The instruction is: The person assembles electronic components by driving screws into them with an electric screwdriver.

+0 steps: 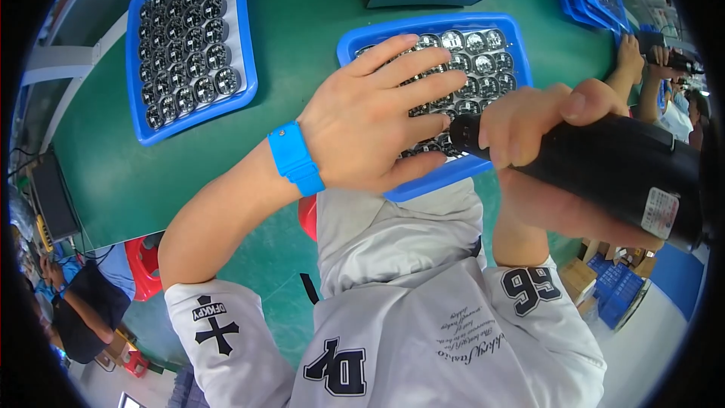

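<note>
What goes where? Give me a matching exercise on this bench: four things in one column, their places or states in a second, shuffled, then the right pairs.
Things
1. left hand
2. right hand
3. blue wristband
4. far blue tray

Places or states
A. lies untouched at the upper left of the green table
B. wraps the left wrist
C. rests flat, fingers spread, on the round parts in the near blue tray
D. grips a black power screwdriver

Pairs: 1-C, 2-D, 3-B, 4-A
</note>
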The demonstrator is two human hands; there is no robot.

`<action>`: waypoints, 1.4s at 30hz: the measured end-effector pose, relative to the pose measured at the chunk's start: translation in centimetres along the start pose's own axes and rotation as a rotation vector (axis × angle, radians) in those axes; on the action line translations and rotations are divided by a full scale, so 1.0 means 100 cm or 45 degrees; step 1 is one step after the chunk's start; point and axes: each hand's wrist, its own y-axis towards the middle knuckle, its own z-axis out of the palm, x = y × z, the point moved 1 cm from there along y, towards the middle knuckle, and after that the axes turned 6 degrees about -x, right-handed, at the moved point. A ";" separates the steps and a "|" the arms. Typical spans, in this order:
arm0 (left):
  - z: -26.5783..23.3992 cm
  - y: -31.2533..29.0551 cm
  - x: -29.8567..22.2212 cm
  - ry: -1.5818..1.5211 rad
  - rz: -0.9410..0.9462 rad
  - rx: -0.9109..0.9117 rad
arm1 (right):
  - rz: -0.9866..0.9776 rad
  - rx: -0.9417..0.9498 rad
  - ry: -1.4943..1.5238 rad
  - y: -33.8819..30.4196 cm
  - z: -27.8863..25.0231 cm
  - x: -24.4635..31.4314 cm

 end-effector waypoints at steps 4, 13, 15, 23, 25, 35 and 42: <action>-0.001 0.003 0.001 0.009 -0.001 0.007 | 0.002 -0.065 0.015 0.000 -0.002 -0.001; -0.005 0.004 -0.004 0.037 0.013 0.006 | -0.073 -0.061 0.120 0.025 -0.001 0.015; -0.005 0.003 -0.006 0.017 -0.020 0.048 | -0.070 0.069 0.160 0.040 0.005 0.039; -0.005 0.001 -0.004 0.042 0.010 0.068 | -0.317 -0.382 0.089 0.145 0.047 0.036; -0.007 0.002 -0.003 0.029 0.038 0.043 | -0.420 -0.398 -0.525 0.154 0.052 0.032; -0.008 0.006 -0.002 -0.053 0.051 -0.049 | -0.006 0.089 0.835 0.165 0.048 0.010; -0.017 0.006 -0.005 -0.068 0.075 -0.117 | 0.052 0.388 0.030 0.116 -0.047 0.016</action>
